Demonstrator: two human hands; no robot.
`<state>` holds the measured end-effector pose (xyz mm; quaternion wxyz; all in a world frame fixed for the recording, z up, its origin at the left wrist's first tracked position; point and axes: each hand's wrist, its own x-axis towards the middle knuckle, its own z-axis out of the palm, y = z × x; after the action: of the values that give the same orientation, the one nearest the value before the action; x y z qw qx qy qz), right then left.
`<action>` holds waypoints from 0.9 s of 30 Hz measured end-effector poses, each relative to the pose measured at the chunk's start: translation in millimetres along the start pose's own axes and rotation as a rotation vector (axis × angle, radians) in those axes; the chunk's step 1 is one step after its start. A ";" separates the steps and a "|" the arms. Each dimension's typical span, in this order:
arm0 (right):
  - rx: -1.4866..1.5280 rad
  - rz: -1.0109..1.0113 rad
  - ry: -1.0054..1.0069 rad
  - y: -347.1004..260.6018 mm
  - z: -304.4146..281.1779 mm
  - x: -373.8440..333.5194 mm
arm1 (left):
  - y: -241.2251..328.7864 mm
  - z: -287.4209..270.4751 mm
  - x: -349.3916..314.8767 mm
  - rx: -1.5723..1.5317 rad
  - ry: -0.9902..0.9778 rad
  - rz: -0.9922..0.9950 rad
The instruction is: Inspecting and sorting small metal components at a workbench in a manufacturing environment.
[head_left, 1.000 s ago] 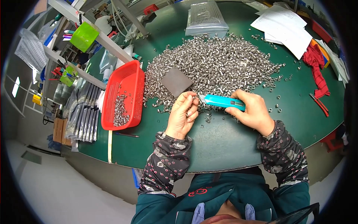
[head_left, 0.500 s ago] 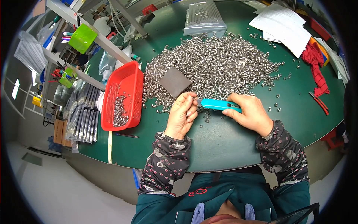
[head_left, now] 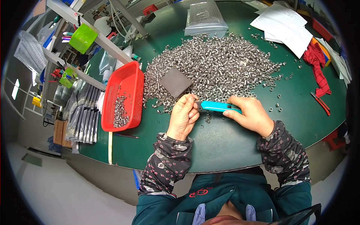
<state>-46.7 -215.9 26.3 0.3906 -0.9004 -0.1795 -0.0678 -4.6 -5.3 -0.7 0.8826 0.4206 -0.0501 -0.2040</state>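
Observation:
My right hand (head_left: 250, 114) is wrapped round a turquoise utility knife (head_left: 219, 106), held level with its front end pointing left. My left hand (head_left: 183, 116) is closed in a pinch on a small metal ring (head_left: 195, 99), mostly hidden by the fingertips. The knife's tip reaches those fingertips; whether its blade touches the ring is too small to tell. Just beyond both hands spreads a large heap of small shiny metal rings (head_left: 217, 62). A dark square plate (head_left: 176, 82) lies on the heap's near left side, beyond my left hand.
A red plastic basket (head_left: 140, 93) with some metal rings stands left on the green table (head_left: 225, 146). Near it are a pen (head_left: 127, 135) and stacked bagged parts (head_left: 84, 112). Papers (head_left: 283, 26), a red cloth (head_left: 318, 71) and red-handled snips (head_left: 321, 104) lie right.
The knife and my right hand have shifted very slightly left and down toward my left fingertips. My left hand keeps its pinch, almost still.

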 end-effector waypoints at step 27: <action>-0.101 -0.024 0.030 -1.4 2.5 -1.1 | -4.0 4.9 -2.1 0.072 0.110 0.032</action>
<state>-48.3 -213.6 25.2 0.3465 -0.9155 -0.1807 -0.0951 -9.1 -10.2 -0.5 0.8715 0.4616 -0.0154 -0.1647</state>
